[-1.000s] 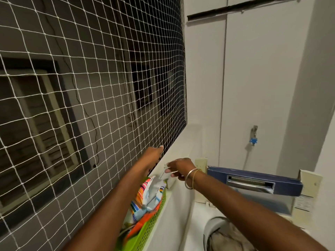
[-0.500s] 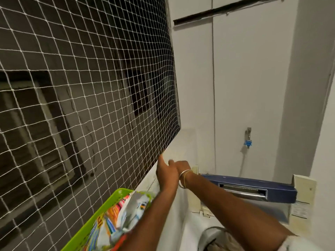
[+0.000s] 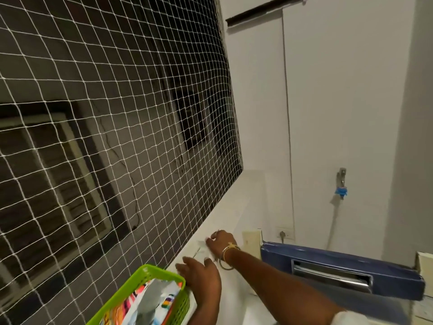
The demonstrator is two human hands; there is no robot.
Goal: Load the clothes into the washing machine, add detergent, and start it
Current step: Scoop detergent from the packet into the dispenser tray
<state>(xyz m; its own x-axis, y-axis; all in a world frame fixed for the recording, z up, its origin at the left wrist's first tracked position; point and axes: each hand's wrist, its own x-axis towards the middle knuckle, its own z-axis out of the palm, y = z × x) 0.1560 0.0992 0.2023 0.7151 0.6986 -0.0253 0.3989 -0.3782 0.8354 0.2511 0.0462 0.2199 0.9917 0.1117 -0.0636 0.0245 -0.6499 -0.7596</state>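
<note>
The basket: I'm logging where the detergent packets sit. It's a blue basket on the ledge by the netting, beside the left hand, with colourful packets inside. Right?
Not quite: the basket is green, not blue, as the head view shows. The rest holds: it sits on the ledge by the netting, beside the left hand, with colourful packets inside.

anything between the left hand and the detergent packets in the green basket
Nothing visible. The left hand sits open on the ledge, right beside the green basket, whose top is open with the packets exposed. The right hand is farther along the ledge, out of the way.
</note>
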